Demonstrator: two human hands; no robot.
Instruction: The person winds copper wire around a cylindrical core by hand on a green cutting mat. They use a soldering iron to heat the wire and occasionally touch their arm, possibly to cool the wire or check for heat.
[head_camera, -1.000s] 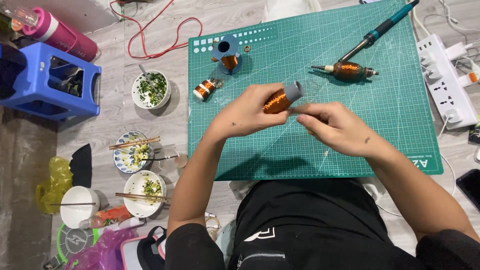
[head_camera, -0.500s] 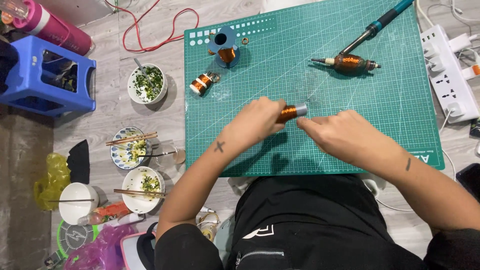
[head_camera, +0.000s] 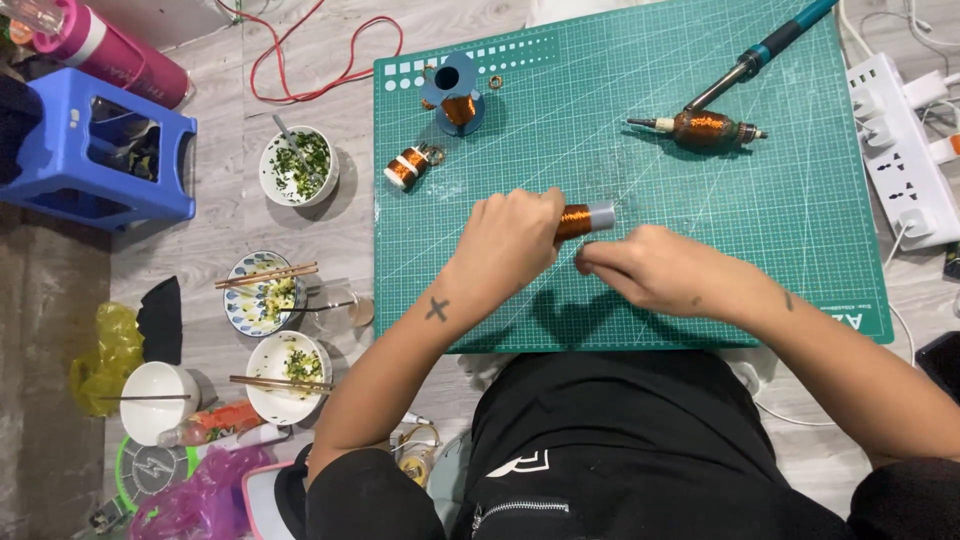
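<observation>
copper-wound coil on a pale grey bobbin (head_camera: 583, 219) sits right in the middle of things, held just over the green gridded cutting mat (head_camera: 700, 250), near its front half. left hand (head_camera: 510, 245) is wrapped around the copper end, fingers closed tight on it, the grey tip poking out to the right. right hand (head_camera: 640, 268) is just beside that tip, fingertips pinched together below it; whether they nip a strand of wire is too fine to tell from here.

further up the mat, a fat copper-wound armature on a thin shaft (head_camera: 703, 128) lies on its side, and a teal-handled soldering iron (head_camera: 765, 55) slants away just beside it toward the mat's far corner. over to the left, a small copper coil with white ends (head_camera: 406, 166) lies near a blue plastic spool with copper wire (head_camera: 455, 92) standing at the mat's top edge.

off the mat, a white power strip (head_camera: 900, 150) runs along the right edge on the grey floor. on the left: a white bowl of chopped greens (head_camera: 298, 165), a patterned plate with chopsticks (head_camera: 258, 295), another white bowl with chopsticks across it (head_camera: 288, 375), a blue plastic stool (head_camera: 95, 150) and a loop of red wire (head_camera: 320, 60).
</observation>
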